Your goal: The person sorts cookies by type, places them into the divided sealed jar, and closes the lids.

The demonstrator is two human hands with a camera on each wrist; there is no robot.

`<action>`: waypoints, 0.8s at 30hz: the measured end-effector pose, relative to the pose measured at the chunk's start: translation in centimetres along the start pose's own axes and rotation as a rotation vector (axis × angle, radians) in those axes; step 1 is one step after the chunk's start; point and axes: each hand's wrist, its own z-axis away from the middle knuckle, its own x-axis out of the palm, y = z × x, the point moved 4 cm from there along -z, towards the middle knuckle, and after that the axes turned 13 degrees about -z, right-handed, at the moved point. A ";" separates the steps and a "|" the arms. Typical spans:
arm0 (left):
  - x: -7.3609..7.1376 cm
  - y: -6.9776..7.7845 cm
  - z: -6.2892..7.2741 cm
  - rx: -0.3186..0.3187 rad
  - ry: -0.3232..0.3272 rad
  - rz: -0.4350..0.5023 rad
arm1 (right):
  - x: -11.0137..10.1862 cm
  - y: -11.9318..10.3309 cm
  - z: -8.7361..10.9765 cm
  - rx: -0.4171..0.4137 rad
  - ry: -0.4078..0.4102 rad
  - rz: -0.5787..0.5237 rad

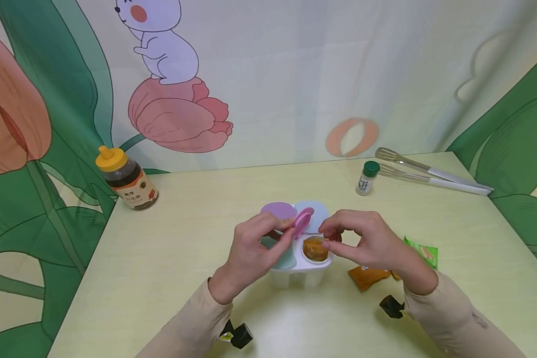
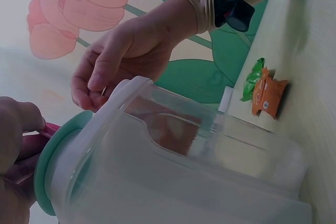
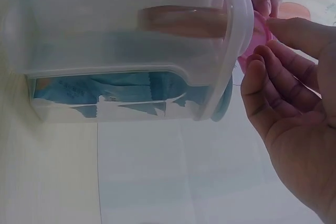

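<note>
The head view shows the left hand (image 1: 257,246) pinching the pink lid (image 1: 302,222) between thumb and fingers, tipped up on edge above its corner of the white container (image 1: 302,266). The right hand (image 1: 369,243) has thumb and forefinger apart at the far side of that round mouth, with nothing seen between them; whether the thumb touches the rim or the packet, I cannot tell. Just below sits the orange-brown packet (image 1: 315,248), inside the uncovered compartment. To do this well, the left hand should hold the lid well up and out of the mouth, while the right presses the packet's top below the rim, since a fold left standing proud could foul the seal. Press the lid down evenly all round, I would say, steadying the container so that it does not slide. The purple lid (image 1: 273,209), pale blue lid (image 1: 312,214) and green lid (image 1: 286,261) cover the other compartments; the right wrist view shows blue packets (image 3: 105,87) through the wall. Beyond the right hand, an orange packet (image 1: 367,277) and a green packet (image 1: 427,253) lie on the table (image 1: 183,223).
</note>
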 end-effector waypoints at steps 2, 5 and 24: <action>0.0 0.0 0.0 0.000 0.001 0.001 | 0.0 0.0 0.0 -0.005 0.000 -0.005; 0.0 0.0 0.0 -0.001 0.002 0.007 | 0.0 0.0 0.0 -0.021 -0.014 -0.014; 0.0 0.0 0.0 0.006 0.011 0.003 | 0.9 0.3 0.4 -0.077 -0.175 0.068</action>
